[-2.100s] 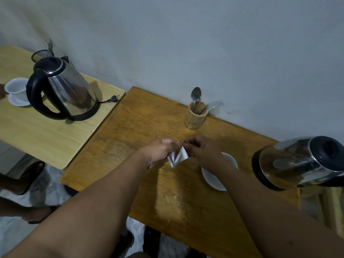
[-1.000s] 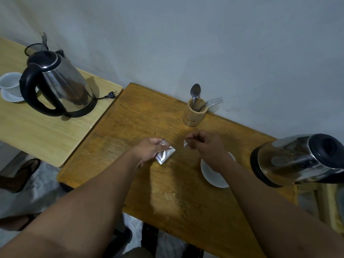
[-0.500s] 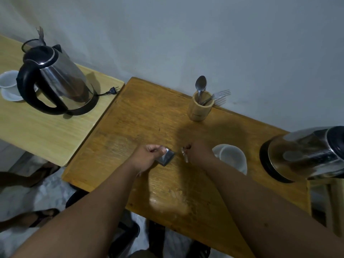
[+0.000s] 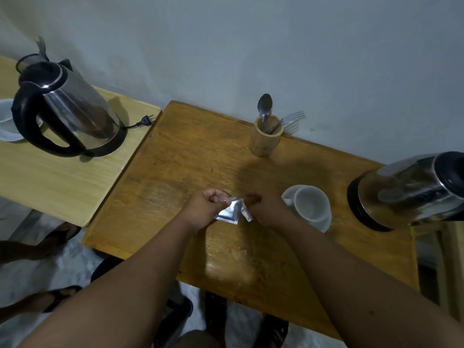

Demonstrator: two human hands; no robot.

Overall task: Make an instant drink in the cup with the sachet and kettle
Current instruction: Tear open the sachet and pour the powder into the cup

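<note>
Change: The hands, apart half a second earlier, had come back together over the sachet, and the camera view had dropped slightly.
Left hand: The left hand (image 4: 204, 209) pinched the silver sachet (image 4: 229, 212) by its upper corner, just above the desk (image 4: 175, 172), toward the near middle.
Right hand: The right hand (image 4: 266, 209) was closed on a narrow torn strip (image 4: 246, 213) touching the sachet's right edge; whether the strip had come fully free could not be told.
Step in hand: Judged to be opening the sachet. Keeping the pouch upright and pulling the strip off cleanly would keep powder from spilling before it reached the cup.
Cup: The white cup (image 4: 311, 205) sat empty on its saucer (image 4: 324, 224) just right of the right hand, toward the desk's right side.
Kettle: A steel kettle (image 4: 411, 190) stood at the desk's right edge, near the cup.
Far edge: A wooden holder (image 4: 266, 139) with a spoon (image 4: 264, 106) and fork (image 4: 291, 119) stood against the far edge.
Surface and room: The desk was worn orange-brown wood. A paler table (image 4: 62, 177) abutted its left side, carrying a second kettle (image 4: 67, 109) and another cup (image 4: 6, 121). A plain grey wall (image 4: 251, 46) ran behind; sandalled feet showed on the floor below.
</note>
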